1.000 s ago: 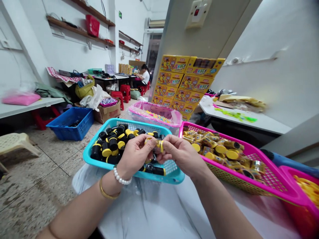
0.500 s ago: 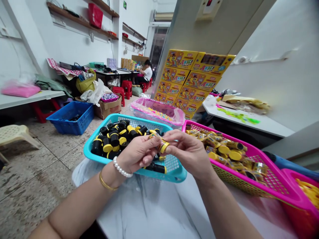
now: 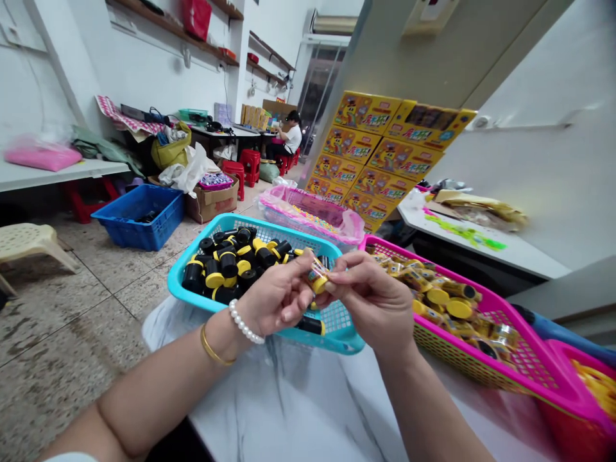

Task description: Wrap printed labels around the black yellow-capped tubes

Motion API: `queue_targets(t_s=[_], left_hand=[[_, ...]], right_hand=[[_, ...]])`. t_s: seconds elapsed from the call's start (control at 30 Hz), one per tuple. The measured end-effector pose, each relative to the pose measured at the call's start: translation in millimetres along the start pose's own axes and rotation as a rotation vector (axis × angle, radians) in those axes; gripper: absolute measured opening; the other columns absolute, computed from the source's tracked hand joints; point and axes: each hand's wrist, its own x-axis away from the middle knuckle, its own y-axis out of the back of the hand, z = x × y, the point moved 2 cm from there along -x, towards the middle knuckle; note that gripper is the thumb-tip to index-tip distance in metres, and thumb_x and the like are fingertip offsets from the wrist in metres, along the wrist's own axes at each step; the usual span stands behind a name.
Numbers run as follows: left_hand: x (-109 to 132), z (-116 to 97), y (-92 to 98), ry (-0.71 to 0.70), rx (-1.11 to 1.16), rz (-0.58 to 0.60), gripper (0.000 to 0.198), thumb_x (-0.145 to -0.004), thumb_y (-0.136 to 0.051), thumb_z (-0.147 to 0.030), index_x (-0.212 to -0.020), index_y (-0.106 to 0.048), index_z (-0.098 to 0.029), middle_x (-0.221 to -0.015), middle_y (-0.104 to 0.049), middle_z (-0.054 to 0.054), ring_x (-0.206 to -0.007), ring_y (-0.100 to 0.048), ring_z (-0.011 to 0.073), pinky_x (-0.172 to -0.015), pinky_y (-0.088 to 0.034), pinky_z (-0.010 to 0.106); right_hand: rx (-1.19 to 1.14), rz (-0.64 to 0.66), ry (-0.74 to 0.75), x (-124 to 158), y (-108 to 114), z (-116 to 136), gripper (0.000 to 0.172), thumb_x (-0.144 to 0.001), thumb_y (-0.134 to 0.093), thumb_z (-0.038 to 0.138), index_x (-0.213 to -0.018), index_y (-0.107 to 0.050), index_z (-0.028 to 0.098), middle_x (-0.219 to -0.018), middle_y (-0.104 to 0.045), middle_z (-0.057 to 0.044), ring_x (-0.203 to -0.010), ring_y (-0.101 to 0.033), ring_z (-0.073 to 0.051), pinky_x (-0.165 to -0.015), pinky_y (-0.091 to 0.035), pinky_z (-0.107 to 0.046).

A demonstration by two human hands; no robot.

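Observation:
Both hands meet above the near right corner of a turquoise basket (image 3: pixel 192 292). My left hand (image 3: pixel 276 300) and my right hand (image 3: pixel 370 298) are closed on one small cylinder with a yellow cap and a clear printed wrap (image 3: pixel 316 276), pinching it between fingertips. The turquoise basket holds several black cylinders with yellow caps (image 3: pixel 226 263). To the right, a pink basket (image 3: pixel 505 378) holds several wrapped cylinders (image 3: pixel 443 298). My left wrist wears a pearl bracelet and a gold bangle.
A second pink basket lined with plastic (image 3: pixel 312 215) sits behind. Stacked yellow cartons (image 3: pixel 385 154) stand at a pillar. A blue crate (image 3: pixel 139 218), cardboard box and beige stool (image 3: pixel 29 240) are on the floor left. A person (image 3: pixel 291 138) sits at a far table.
The camera has tilted, shifting the scene. My hands stay together on the cylinder, which has turned so its yellow cap points down and right.

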Motion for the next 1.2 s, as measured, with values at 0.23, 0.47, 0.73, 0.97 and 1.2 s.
queue_targets(t_s=[0.23, 0.47, 0.73, 0.97, 1.2], left_hand=[[0, 1, 2.6, -0.125, 0.029, -0.014, 0.041, -0.079, -0.077, -0.050, -0.069, -0.056, -0.016, -0.039, -0.047, -0.010, -0.023, -0.026, 0.0022, -0.021, -0.021, 0.013], [0, 2, 1.4, -0.076, 0.034, -0.091, 0.050, -0.074, -0.079, -0.056, -0.063, -0.053, -0.015, -0.040, -0.045, -0.009, -0.024, -0.028, 0.0004, -0.022, -0.020, 0.013], [5, 1, -6.3, -0.104, -0.032, -0.076, 0.055, -0.074, -0.074, -0.065, -0.064, -0.049, -0.017, -0.040, -0.044, -0.010, -0.023, -0.026, 0.0012, -0.024, -0.017, 0.015], [29, 58, -36.1, -0.479, -0.852, 0.056, 0.019, -0.082, -0.075, -0.038, -0.081, -0.066, -0.021, -0.057, -0.057, -0.003, -0.049, -0.051, 0.0091, -0.051, -0.040, 0.021], [35, 145, -34.2, -0.433, -1.147, 0.398, 0.017, -0.082, -0.071, -0.019, -0.065, -0.072, -0.024, -0.072, -0.062, 0.002, -0.065, -0.057, 0.0164, -0.060, -0.042, 0.023]], right_hand=[[0.201, 0.024, 0.053, -3, 6, -5, 0.015, -0.079, -0.083, 0.023, -0.092, -0.080, 0.028, -0.092, -0.069, -0.004, -0.079, -0.070, -0.016, -0.066, -0.063, -0.026], [0.294, -0.050, 0.100, 5, -2, -7, 0.012, -0.086, -0.073, 0.017, -0.089, -0.077, 0.028, -0.091, -0.066, -0.004, -0.073, -0.068, -0.016, -0.060, -0.062, -0.029], [0.408, -0.012, 0.156, 4, -4, 14, 0.012, -0.087, -0.071, 0.018, -0.082, -0.075, 0.028, -0.094, -0.067, -0.004, -0.076, -0.067, -0.017, -0.060, -0.059, -0.030], [1.176, -0.403, 0.036, -8, 100, 23, 0.015, -0.085, -0.076, 0.032, -0.091, -0.075, 0.019, -0.108, -0.070, -0.011, -0.100, -0.066, -0.025, -0.084, -0.052, -0.036], [1.219, -0.268, -0.039, -10, 118, 8, 0.026, -0.090, -0.070, 0.043, -0.084, -0.072, 0.018, -0.095, -0.077, -0.008, -0.102, -0.068, -0.023, -0.085, -0.051, -0.033]])
